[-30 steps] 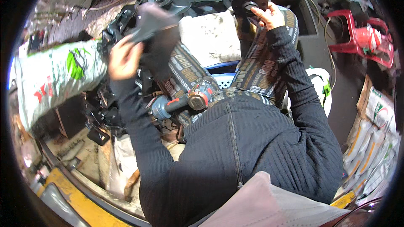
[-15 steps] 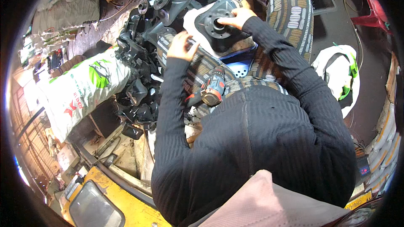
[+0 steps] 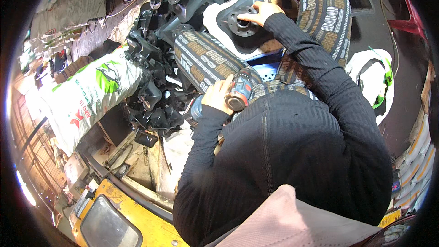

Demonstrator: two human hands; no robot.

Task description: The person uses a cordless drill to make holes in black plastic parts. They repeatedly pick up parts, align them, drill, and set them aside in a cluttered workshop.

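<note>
Black hub (image 3: 242, 28), one, pinched by right fingers (image 3: 249, 17), one power drill (image 3: 239, 93), gripped by left fingers (image 3: 223, 87)

The flanged part (image 3: 249, 31) lies on a support (image 3: 211, 16) between the person's left leg (image 3: 201, 55) and right leg (image 3: 322, 11), under the right hand (image 3: 266, 13); the drill (image 3: 239, 93) lies nearer the body, on the lap, beside and against the left hand (image 3: 217, 93); a heap of parts (image 3: 151, 93) spreads left of the left leg; left of that lies a sack (image 3: 87, 103); right of the right leg sits a bag (image 3: 359, 64), with a chair (image 3: 412, 11) farther right and ahead.
</note>
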